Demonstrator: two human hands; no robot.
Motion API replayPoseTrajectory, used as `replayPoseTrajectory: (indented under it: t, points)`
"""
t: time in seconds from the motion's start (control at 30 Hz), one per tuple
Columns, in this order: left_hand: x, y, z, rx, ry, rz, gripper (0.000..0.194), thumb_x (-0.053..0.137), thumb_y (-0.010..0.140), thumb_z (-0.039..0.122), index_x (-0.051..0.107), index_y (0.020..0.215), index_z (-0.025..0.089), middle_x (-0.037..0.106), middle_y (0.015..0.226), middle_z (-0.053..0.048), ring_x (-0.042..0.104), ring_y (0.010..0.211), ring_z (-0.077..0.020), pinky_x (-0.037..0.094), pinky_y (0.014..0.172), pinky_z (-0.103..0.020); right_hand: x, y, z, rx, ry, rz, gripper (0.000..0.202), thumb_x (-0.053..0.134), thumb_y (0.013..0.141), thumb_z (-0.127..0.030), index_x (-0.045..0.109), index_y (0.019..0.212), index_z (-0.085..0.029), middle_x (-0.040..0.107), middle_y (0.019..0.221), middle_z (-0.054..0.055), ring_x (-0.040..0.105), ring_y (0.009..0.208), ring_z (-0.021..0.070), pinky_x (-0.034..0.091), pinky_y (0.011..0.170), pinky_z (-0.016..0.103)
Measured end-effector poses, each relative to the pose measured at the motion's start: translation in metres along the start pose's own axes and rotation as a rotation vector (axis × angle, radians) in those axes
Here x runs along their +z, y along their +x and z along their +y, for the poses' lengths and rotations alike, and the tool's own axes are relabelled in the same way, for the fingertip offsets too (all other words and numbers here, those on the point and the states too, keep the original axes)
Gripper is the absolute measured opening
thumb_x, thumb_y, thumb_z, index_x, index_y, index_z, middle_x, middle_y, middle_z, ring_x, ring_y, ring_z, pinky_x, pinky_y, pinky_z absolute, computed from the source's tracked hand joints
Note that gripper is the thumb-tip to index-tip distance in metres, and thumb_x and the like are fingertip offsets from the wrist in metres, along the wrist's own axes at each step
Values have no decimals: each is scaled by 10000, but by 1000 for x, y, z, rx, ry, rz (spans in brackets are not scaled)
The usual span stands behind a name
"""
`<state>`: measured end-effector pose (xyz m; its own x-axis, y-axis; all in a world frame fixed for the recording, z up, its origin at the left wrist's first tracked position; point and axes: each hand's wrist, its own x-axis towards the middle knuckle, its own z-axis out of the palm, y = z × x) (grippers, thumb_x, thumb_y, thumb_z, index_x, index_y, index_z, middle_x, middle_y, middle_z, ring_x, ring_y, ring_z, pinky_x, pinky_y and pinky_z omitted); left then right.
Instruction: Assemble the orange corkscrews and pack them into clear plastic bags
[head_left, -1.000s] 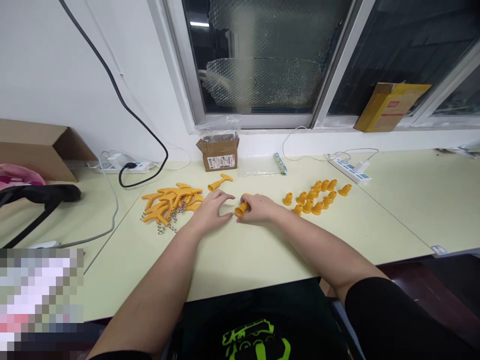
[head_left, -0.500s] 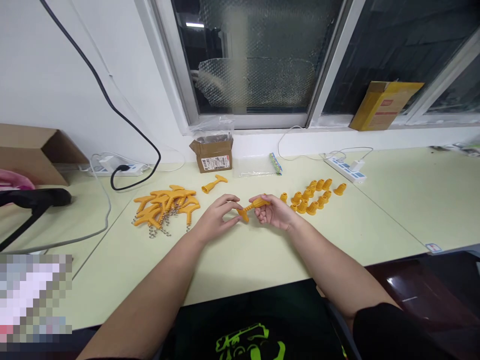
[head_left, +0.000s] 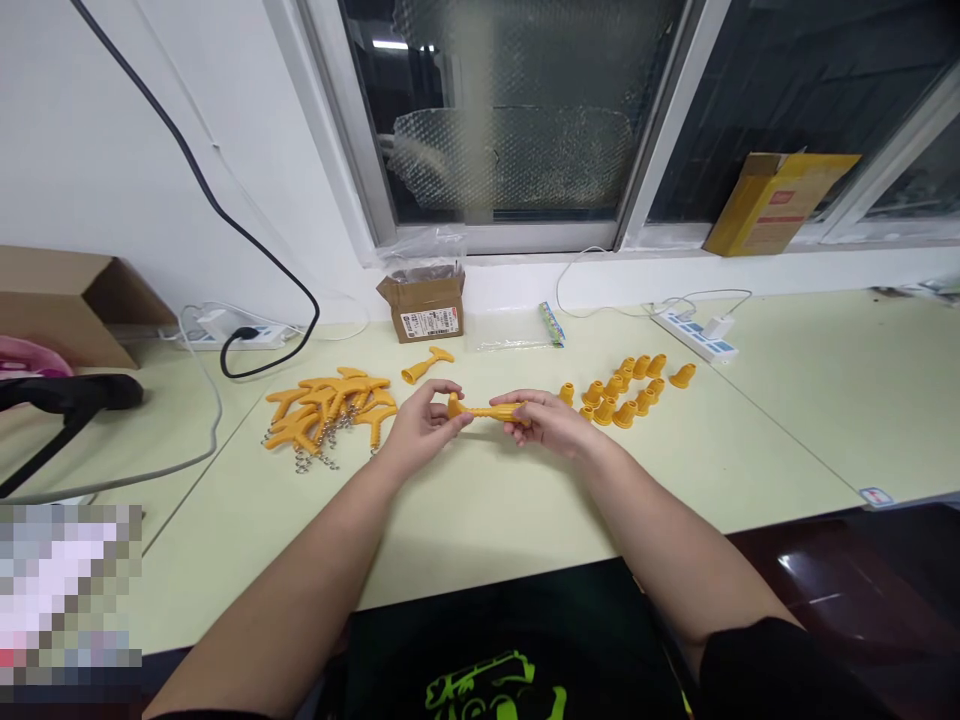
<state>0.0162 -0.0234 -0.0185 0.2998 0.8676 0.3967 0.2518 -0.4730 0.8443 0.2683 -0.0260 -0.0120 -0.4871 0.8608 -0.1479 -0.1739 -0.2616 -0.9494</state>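
Between my hands a yellow corkscrew (head_left: 480, 411) lies nearly level, its T-shaped handle to the left and a flared sleeve (head_left: 506, 411) on its right end. My left hand (head_left: 416, 430) pinches the handle between thumb and fingers. My right hand (head_left: 556, 425) is closed around the sleeve; the metal spiral is hidden. Left of my left hand lies a pile of yellow corkscrew handles (head_left: 330, 395) with bare metal spirals. Beyond the hands rests another corkscrew (head_left: 427, 365) with a sleeve on it. Several yellow sleeves (head_left: 624, 412) stand to the right of my right hand.
A small cardboard box (head_left: 427, 308) and a clear plastic bag (head_left: 506, 330) sit by the wall. Power strips (head_left: 694, 335) with cables stand at the back. A black cable (head_left: 202, 175) hangs at left, near a larger open box (head_left: 67, 300). A yellow carton (head_left: 780, 205) leans against the window.
The corkscrew has turned from tilted to nearly level. My left hand has shifted a little left with the handle, and my right hand stays on the sleeve.
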Motion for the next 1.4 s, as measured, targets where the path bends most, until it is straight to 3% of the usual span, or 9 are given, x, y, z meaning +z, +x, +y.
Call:
replayPoseTrajectory:
  t: [0.1, 0.27, 0.43, 0.57, 0.67, 0.8, 0.9, 1.0, 1.4]
  points:
    - [3, 2, 3, -267, -191, 64, 587, 769, 842, 488, 442, 1295, 308, 562, 1243, -59, 717, 678, -120, 470, 478, -193, 2, -4, 2, -258, -379, 28, 377, 634, 824, -178, 725, 1189, -202, 744, 901, 39, 639, 727, 153, 542, 722, 303]
    - [5, 8, 10, -576, -421, 41, 527, 797, 803, 419, 537, 1237, 272, 634, 1172, -57, 659, 625, -69, 379, 441, -147, -1, -1, 7, -644, -957, 40, 397, 578, 826, -72, 738, 1142, -251, 713, 1057, 64, 627, 992, 236, 484, 980, 435]
    - [-2, 12, 5, -695, -610, 117, 240, 720, 815, 234, 644, 1038, 189, 689, 1231, -102, 673, 685, -70, 540, 562, -183, -4, 2, 9, -751, -990, 208, 166, 613, 856, -126, 728, 902, -236, 629, 1065, 85, 614, 1037, 242, 490, 958, 415]
    - [-10, 14, 3, -638, -618, 156, 141, 686, 815, 227, 626, 929, 170, 719, 1119, -107, 737, 856, -153, 637, 828, -305, -3, 0, 7, -710, -902, 247, 96, 590, 894, -180, 670, 914, -230, 637, 1024, 68, 630, 996, 213, 486, 932, 373]
    - [-19, 14, 4, -577, -486, 187, 227, 686, 789, 256, 598, 987, 188, 704, 1098, -80, 724, 765, -142, 630, 749, -313, -3, -2, 4, -632, -999, 320, 39, 609, 883, -229, 577, 861, -229, 651, 924, 48, 592, 962, 225, 453, 894, 370]
    - [-37, 11, 5, -447, -8, 140, 323, 626, 763, 257, 589, 1081, 215, 664, 1175, -53, 662, 609, -106, 533, 584, -272, -10, -6, -1, -440, -1065, 353, 129, 618, 855, -279, 514, 920, -238, 611, 853, 5, 555, 807, 193, 413, 731, 304]
    - [-50, 8, 4, -406, 320, 68, 310, 579, 778, 265, 616, 1083, 228, 673, 1154, -32, 637, 598, -114, 511, 621, -294, -19, -10, -6, -347, -1095, 321, 225, 592, 814, -201, 540, 1031, -234, 633, 911, -7, 550, 724, 152, 396, 688, 278]
    - [-62, 6, 1, -395, 538, 7, 320, 579, 785, 294, 658, 1091, 242, 699, 1051, -19, 624, 662, -154, 489, 647, -304, -29, -15, -10, -261, -1201, 394, 162, 614, 765, -154, 591, 916, -208, 652, 910, 19, 569, 748, 155, 395, 686, 275]
    - [-68, 7, -12, -534, 816, -203, 372, 640, 703, 185, 723, 1049, 295, 757, 1031, -43, 690, 890, -251, 439, 640, -307, -47, -20, -14, -80, -1326, 610, 180, 644, 719, -15, 605, 733, -190, 651, 915, 71, 590, 826, 188, 425, 728, 288]
